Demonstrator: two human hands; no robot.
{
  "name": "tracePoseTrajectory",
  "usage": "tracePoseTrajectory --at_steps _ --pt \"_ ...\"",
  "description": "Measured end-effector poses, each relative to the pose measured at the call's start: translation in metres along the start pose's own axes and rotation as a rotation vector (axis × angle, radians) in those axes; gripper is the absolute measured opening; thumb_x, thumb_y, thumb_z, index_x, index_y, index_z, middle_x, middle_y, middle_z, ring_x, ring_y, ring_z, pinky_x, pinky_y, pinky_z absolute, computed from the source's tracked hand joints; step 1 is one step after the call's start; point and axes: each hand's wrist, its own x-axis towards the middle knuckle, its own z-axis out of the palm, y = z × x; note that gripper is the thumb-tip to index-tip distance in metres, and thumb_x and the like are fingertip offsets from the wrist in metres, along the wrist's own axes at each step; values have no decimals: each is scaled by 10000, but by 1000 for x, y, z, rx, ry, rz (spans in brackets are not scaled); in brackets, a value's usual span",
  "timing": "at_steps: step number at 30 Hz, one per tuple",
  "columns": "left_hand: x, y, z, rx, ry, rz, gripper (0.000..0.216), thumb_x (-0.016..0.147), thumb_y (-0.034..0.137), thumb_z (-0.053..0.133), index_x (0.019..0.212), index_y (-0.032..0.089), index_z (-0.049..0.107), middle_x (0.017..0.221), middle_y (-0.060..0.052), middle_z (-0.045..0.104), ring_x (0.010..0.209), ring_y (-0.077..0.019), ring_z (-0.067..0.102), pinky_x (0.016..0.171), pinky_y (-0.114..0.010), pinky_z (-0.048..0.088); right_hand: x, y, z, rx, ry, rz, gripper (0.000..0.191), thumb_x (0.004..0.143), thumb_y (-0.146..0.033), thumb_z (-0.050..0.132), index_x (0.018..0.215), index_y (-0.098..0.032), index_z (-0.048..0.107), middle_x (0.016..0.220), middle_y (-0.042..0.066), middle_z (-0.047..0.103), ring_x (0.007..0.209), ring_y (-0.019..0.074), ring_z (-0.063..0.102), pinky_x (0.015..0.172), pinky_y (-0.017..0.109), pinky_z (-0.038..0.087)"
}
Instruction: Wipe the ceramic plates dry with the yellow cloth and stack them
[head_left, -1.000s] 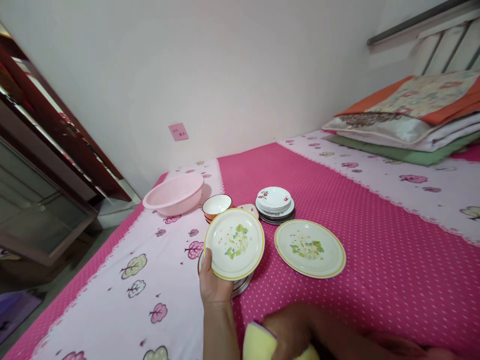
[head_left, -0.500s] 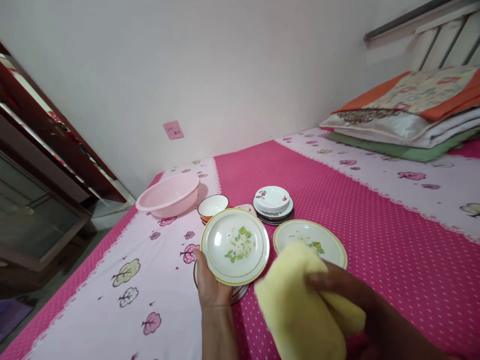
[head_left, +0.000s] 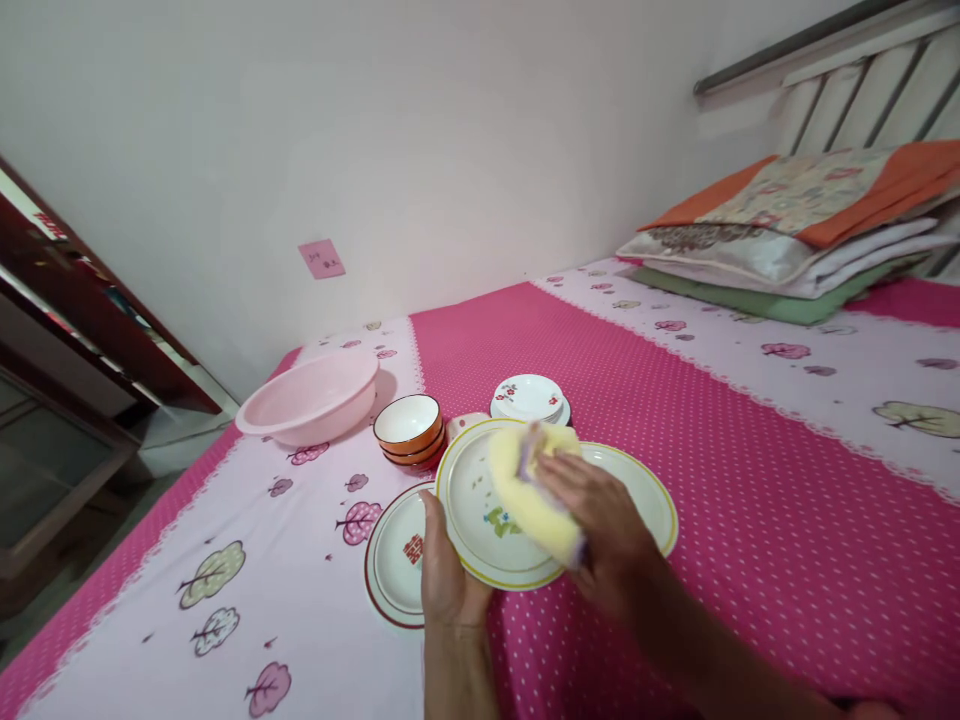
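My left hand (head_left: 450,580) grips a white plate (head_left: 469,500) by its lower left side, thumb on the rim and fingers underneath. The plate has a yellow-green rim and a printed flower with leaves. My right hand (head_left: 600,510) presses a folded yellow cloth (head_left: 517,480) onto the plate's right part, hiding some of the print. Behind it on the right lies a second yellow-rimmed plate (head_left: 645,490), partly covered by my hand and the cloth. Left of my left hand rests a brown-rimmed plate (head_left: 390,575) with a red character.
Orange bowls (head_left: 409,435) are stacked beyond the plates, beside a pink basin (head_left: 311,400). Small white flowered plates (head_left: 529,398) form a pile behind the cloth. Folded bedding (head_left: 787,230) lies at the far right of the bed (head_left: 750,480). A pink note (head_left: 322,259) hangs on the wall.
My right hand has brought the yellow cloth up and left onto the held plate. That plate has shifted slightly right, showing more of the brown-rimmed plate. The camera view has turned a little right.
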Motion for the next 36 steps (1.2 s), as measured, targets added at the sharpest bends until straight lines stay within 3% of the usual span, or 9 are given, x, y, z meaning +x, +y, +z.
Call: tracePoseTrajectory --at_steps 4,10,13,17,23,27,33,35,36 --pt "-1 2 3 -43 42 -27 639 1008 614 455 1365 129 671 1341 -183 709 1398 -347 542 1207 -497 376 -4 -16 7 -45 -330 39 553 743 -38 530 1283 -138 589 1476 194 577 1349 337 536 1094 542 465" --pt "-9 11 3 -37 26 -205 789 965 712 450 1377 66 640 1278 -234 722 1245 -362 663 1094 -484 510 -9 -35 14 28 -574 -46 740 817 -173 604 1536 -126 435 1645 147 413 1534 303 341 1250 517 310" --pt "-10 7 6 -15 29 -219 708 1010 638 433 1428 91 599 1232 -199 747 1170 -298 712 1056 -409 546 -8 -31 22 -6 -565 -92 750 868 -194 588 1583 -127 372 1679 143 345 1578 279 248 1267 517 276" --pt "-5 -8 13 -37 54 -99 541 1091 455 337 1502 167 540 1293 -147 740 1216 -214 693 1117 -321 486 -1 -15 27 -117 -439 -85 714 881 -163 558 1571 -100 387 1661 170 374 1579 282 240 1260 558 262" --pt "-2 -19 9 29 -112 -113 565 1060 501 400 1511 189 538 1494 -139 599 1472 -292 456 1256 -457 300 4 12 22 -380 -265 54 642 917 -88 487 1555 -104 413 1633 162 427 1534 309 342 1228 591 258" --pt "-5 -7 6 33 -22 -20 603 1036 553 432 1506 191 544 1468 -145 625 1480 -305 444 1245 -483 317 -8 20 23 -448 -299 142 561 937 -91 469 1497 -92 497 1586 183 489 1476 338 433 1165 589 337" --pt "-6 11 4 -10 157 147 667 1012 627 421 1470 169 579 1349 -177 706 1315 -319 623 1153 -469 453 -29 -13 33 -320 -382 116 536 908 -104 490 1435 -105 585 1540 180 547 1434 336 489 1147 552 412" --pt "-8 15 0 -41 117 100 716 997 678 391 1422 151 623 1261 -186 747 1224 -316 684 1082 -451 522 -30 -31 34 -222 -441 72 578 895 -106 493 1469 -123 557 1561 161 527 1455 314 471 1174 532 408" --pt "-10 17 -3 -62 68 9 751 973 715 410 1406 144 635 1232 -187 756 1199 -318 696 1048 -441 548 -30 -39 35 -166 -470 48 604 892 -110 494 1494 -134 532 1581 149 506 1474 302 450 1191 521 398"
